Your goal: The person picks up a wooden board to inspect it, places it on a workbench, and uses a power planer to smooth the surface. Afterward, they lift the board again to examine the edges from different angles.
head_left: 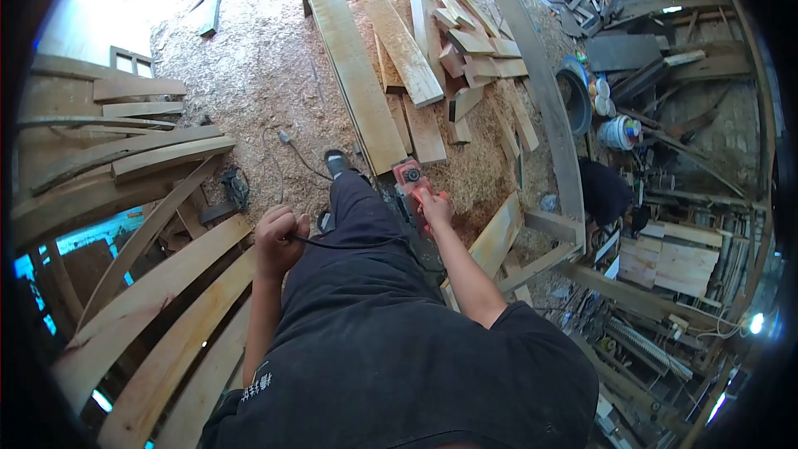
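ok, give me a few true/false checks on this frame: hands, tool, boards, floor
1. The right hand holds the red power tool. True.
2. The left hand lies open and flat on a board. False: it is clenched around a black cord.
3. Wood shavings cover the floor. True.
4. The long plank stands upright against a wall. False: it lies flat, running away from the tool.
5. Curved planks lie on the person's left side. True.
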Action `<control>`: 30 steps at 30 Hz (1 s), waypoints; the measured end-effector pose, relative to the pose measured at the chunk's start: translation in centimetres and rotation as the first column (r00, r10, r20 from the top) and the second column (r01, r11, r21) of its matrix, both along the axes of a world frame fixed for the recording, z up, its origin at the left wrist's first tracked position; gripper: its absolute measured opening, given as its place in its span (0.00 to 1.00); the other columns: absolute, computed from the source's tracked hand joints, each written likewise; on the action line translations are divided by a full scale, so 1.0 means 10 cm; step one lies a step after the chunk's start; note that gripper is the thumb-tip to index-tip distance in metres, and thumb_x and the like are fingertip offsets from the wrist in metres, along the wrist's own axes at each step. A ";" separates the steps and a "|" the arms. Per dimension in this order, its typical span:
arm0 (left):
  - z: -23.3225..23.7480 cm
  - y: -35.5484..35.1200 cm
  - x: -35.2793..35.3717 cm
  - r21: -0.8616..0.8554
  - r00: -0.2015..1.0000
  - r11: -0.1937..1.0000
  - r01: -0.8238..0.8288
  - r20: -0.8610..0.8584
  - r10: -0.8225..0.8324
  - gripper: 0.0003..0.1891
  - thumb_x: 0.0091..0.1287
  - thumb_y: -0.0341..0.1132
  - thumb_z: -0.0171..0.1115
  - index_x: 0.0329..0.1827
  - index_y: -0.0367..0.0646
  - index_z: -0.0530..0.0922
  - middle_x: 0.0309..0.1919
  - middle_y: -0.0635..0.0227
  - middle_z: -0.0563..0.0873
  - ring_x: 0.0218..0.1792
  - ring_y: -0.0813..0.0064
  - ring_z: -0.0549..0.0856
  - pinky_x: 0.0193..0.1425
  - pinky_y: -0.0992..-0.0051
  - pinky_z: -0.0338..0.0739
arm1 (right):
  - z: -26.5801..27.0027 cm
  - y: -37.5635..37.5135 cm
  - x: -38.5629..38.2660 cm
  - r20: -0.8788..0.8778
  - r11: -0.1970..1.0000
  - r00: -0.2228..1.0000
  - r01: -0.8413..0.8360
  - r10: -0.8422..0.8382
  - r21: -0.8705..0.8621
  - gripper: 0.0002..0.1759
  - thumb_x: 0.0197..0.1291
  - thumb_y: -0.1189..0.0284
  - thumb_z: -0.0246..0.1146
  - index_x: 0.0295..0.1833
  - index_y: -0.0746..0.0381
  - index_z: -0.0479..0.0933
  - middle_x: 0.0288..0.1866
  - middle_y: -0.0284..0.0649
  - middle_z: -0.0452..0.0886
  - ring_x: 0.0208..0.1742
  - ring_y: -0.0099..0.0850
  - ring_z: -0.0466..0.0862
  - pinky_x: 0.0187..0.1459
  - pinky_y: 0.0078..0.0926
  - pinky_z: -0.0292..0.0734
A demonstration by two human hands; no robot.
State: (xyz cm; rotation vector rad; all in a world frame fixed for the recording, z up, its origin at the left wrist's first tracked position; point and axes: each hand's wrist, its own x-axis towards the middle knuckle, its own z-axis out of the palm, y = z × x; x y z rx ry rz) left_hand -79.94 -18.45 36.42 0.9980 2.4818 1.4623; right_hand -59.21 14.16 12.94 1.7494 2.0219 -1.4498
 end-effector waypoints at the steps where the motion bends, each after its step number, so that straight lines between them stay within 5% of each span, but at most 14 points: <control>1: 0.01 0.04 -0.04 -0.008 1.000 1.000 0.018 0.007 -0.018 0.23 0.63 0.23 0.72 0.21 0.40 0.62 0.19 0.61 0.66 0.23 0.58 0.71 0.29 0.61 0.65 | -0.15 0.04 0.02 -0.008 1.000 1.000 0.012 -0.012 -0.027 0.31 0.74 0.46 0.63 0.29 0.62 0.84 0.24 0.34 0.84 0.23 0.25 0.81 0.29 0.27 0.75; 9: -0.01 0.56 -0.47 -0.059 0.995 0.994 0.092 0.051 -0.089 0.23 0.63 0.24 0.73 0.21 0.40 0.63 0.20 0.61 0.67 0.23 0.58 0.71 0.30 0.60 0.64 | -0.35 0.25 -0.09 0.068 0.993 0.998 0.014 -0.006 -0.118 0.28 0.74 0.49 0.62 0.30 0.61 0.86 0.24 0.33 0.85 0.23 0.26 0.82 0.30 0.30 0.76; 11: 0.00 0.71 -0.54 -0.059 0.994 0.993 0.100 0.040 -0.097 0.23 0.63 0.25 0.73 0.21 0.40 0.63 0.20 0.61 0.67 0.23 0.58 0.71 0.30 0.60 0.64 | -0.39 0.27 -0.16 0.160 0.998 0.986 -0.029 0.039 -0.064 0.33 0.70 0.42 0.57 0.29 0.58 0.88 0.28 0.40 0.89 0.35 0.39 0.90 0.44 0.41 0.81; 14: -0.03 0.86 -0.64 -0.058 0.991 0.989 0.135 0.022 -0.134 0.23 0.63 0.25 0.73 0.20 0.41 0.63 0.20 0.61 0.67 0.23 0.58 0.71 0.30 0.60 0.64 | -0.41 0.29 -0.21 0.141 1.000 0.990 0.021 -0.018 -0.021 0.29 0.70 0.46 0.62 0.29 0.60 0.87 0.23 0.33 0.85 0.25 0.28 0.84 0.32 0.34 0.79; 18: -0.06 0.97 -0.73 -0.049 0.983 0.982 0.182 -0.018 -0.184 0.23 0.62 0.25 0.74 0.20 0.41 0.63 0.19 0.62 0.67 0.23 0.58 0.70 0.30 0.60 0.64 | -0.46 0.35 -0.29 0.200 0.999 0.980 -0.032 0.023 0.043 0.30 0.68 0.44 0.60 0.30 0.60 0.88 0.23 0.37 0.87 0.27 0.33 0.87 0.35 0.36 0.81; 23: -0.13 1.09 -0.80 -0.056 0.982 0.981 0.187 0.008 -0.187 0.23 0.62 0.24 0.73 0.20 0.41 0.62 0.19 0.62 0.66 0.23 0.58 0.70 0.29 0.60 0.64 | -0.47 0.35 -0.39 0.296 0.987 0.954 -0.095 0.052 0.132 0.33 0.68 0.40 0.59 0.39 0.60 0.91 0.31 0.46 0.91 0.40 0.44 0.93 0.48 0.44 0.85; 30: -0.13 1.24 -0.98 -0.060 0.977 0.975 0.214 0.034 -0.213 0.24 0.63 0.24 0.73 0.20 0.41 0.62 0.19 0.62 0.66 0.22 0.58 0.70 0.29 0.60 0.64 | -0.19 0.38 -0.61 0.344 0.973 0.936 -0.148 0.079 0.178 0.36 0.66 0.35 0.58 0.45 0.58 0.92 0.42 0.52 0.92 0.49 0.53 0.91 0.53 0.49 0.85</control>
